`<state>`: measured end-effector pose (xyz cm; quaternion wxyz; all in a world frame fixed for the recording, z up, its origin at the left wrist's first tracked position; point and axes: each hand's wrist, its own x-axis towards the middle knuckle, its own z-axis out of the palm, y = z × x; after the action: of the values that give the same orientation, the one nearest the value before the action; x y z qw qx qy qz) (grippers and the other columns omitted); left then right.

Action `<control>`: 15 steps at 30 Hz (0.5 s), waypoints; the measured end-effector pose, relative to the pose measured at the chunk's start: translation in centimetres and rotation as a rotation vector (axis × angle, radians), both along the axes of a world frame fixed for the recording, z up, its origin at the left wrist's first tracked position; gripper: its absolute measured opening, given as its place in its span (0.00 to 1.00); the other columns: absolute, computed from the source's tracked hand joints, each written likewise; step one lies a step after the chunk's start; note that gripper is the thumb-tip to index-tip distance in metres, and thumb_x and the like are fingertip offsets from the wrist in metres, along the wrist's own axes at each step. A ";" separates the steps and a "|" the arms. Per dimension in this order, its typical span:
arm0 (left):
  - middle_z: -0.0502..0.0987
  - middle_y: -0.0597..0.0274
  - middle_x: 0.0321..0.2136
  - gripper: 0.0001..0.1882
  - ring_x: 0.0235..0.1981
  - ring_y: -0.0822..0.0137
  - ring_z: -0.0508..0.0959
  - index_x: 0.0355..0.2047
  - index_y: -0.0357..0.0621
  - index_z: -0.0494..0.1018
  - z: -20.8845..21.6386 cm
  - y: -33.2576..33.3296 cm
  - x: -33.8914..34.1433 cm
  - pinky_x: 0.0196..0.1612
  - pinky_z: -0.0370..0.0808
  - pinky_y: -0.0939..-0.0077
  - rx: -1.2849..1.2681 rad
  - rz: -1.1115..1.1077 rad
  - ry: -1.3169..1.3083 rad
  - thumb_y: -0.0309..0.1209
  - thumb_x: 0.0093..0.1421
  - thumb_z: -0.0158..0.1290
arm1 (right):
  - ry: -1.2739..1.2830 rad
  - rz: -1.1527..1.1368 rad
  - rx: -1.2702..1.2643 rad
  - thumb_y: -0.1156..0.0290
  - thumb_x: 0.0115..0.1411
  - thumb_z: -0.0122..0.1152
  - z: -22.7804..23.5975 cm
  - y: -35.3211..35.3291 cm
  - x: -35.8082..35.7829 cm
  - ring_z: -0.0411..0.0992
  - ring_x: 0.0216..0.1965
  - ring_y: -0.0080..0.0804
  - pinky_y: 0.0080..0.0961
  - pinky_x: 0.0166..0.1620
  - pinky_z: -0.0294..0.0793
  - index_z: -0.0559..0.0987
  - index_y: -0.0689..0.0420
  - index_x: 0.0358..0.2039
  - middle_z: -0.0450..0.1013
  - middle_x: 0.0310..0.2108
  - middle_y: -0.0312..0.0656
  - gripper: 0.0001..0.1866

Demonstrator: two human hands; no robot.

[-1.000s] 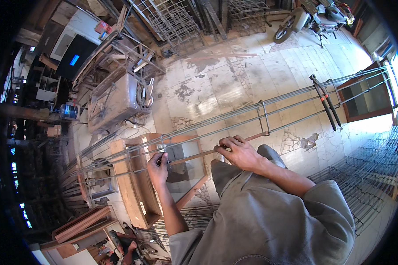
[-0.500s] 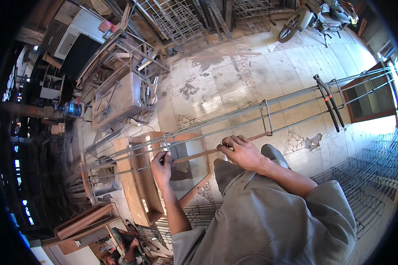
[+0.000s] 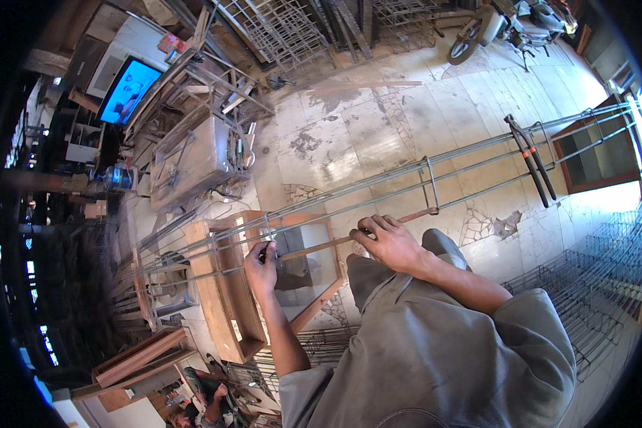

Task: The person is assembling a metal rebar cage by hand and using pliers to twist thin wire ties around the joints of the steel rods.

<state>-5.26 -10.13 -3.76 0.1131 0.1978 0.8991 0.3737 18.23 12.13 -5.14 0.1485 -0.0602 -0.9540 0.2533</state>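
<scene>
A long cage of thin steel rods (image 3: 321, 202) runs across in front of me, with square wire stirrups around it. My left hand (image 3: 262, 267) is closed at the near lower corner of one stirrup (image 3: 267, 222), pinching it by the near rod. A thin brown stick (image 3: 314, 250) lies along that near rod, from my left fingers to another stirrup (image 3: 429, 184). My right hand (image 3: 389, 244) has its fingers curled over the stick. Long-handled pincers (image 3: 531, 160), dark with red bands, hang on the rods farther right.
Wooden frames (image 3: 217, 299) stand under the cage on the left. Several finished cages (image 3: 585, 285) lie at the right. A cluttered workbench (image 3: 192, 160), a lit screen (image 3: 130, 93) and a motorbike (image 3: 506, 32) are farther off. Another person (image 3: 210, 399) sits at the lower left.
The screen at the upper left has gone from dark to lit. Both hands keep almost the same places on the stirrup and the stick.
</scene>
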 end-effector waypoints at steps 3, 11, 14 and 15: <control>0.77 0.61 0.21 0.12 0.23 0.73 0.74 0.34 0.33 0.78 -0.5 0.0 -0.1 0.30 0.71 0.76 0.041 -0.048 0.018 0.33 0.62 0.58 | -0.048 -0.001 -0.026 0.71 0.54 0.57 0.5 0.2 0.3 0.68 0.53 0.41 0.39 0.55 0.68 0.73 0.51 0.49 0.69 0.47 0.41 0.19; 0.78 0.62 0.22 0.12 0.23 0.74 0.74 0.36 0.33 0.78 -0.9 -0.6 -0.5 0.30 0.72 0.78 0.069 -0.007 -0.054 0.33 0.61 0.59 | -0.045 0.018 0.026 0.70 0.49 0.63 1.3 0.0 0.1 0.67 0.53 0.43 0.40 0.55 0.68 0.71 0.54 0.50 0.67 0.48 0.43 0.25; 0.79 0.61 0.22 0.12 0.24 0.73 0.75 0.36 0.33 0.78 -0.7 -0.7 -0.6 0.31 0.72 0.78 0.049 -0.011 -0.052 0.33 0.61 0.59 | -0.048 0.025 0.013 0.70 0.49 0.63 1.1 0.1 0.1 0.67 0.53 0.43 0.40 0.55 0.68 0.71 0.55 0.50 0.67 0.49 0.44 0.25; 0.79 0.61 0.22 0.12 0.24 0.73 0.76 0.36 0.33 0.78 -0.5 -0.4 -0.5 0.31 0.72 0.78 0.039 -0.012 -0.052 0.33 0.62 0.59 | -0.048 0.026 0.013 0.70 0.50 0.63 1.1 0.1 0.1 0.66 0.53 0.43 0.40 0.55 0.68 0.71 0.55 0.50 0.67 0.49 0.44 0.25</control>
<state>-5.74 -10.57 -4.27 0.1348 0.1956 0.8872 0.3955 18.32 12.22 -4.00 0.1225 -0.0530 -0.9597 0.2473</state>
